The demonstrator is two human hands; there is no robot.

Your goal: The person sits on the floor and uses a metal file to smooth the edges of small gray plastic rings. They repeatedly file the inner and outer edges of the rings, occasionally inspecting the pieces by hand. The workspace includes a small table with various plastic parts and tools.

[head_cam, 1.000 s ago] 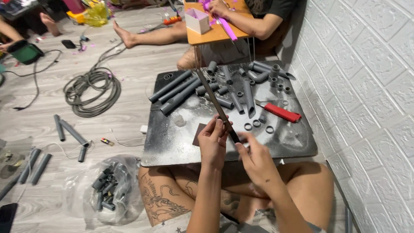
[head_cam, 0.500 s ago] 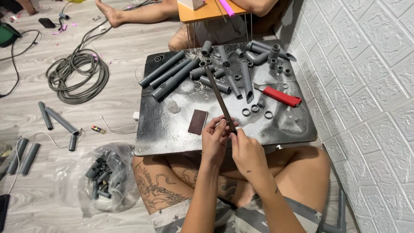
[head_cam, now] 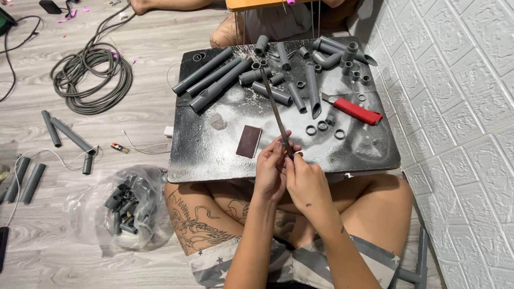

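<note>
My left hand (head_cam: 269, 171) and my right hand (head_cam: 305, 179) meet over the near edge of a low black table (head_cam: 214, 155). Between them runs a long thin metal file (head_cam: 276, 109), slanting away toward the pipes. My right hand grips its near end. The fingers of my left hand pinch a small grey ring piece (head_cam: 282, 143) against the file; most of it is hidden by fingers. A dark rectangular sanding block (head_cam: 249, 141) lies just left of my hands.
Grey pipes (head_cam: 214, 80) and fittings crowd the table's far half, with loose rings (head_cam: 318, 127) and a red-handled knife (head_cam: 356, 111). On the floor lie a coiled hose (head_cam: 91, 77), pipe offcuts (head_cam: 67, 136) and a plastic bag of fittings (head_cam: 126, 208). Another person sits beyond the table.
The view has tilted down and drawn closer. My hands have come nearer to me along the table's front edge, still holding the file and the small piece.
</note>
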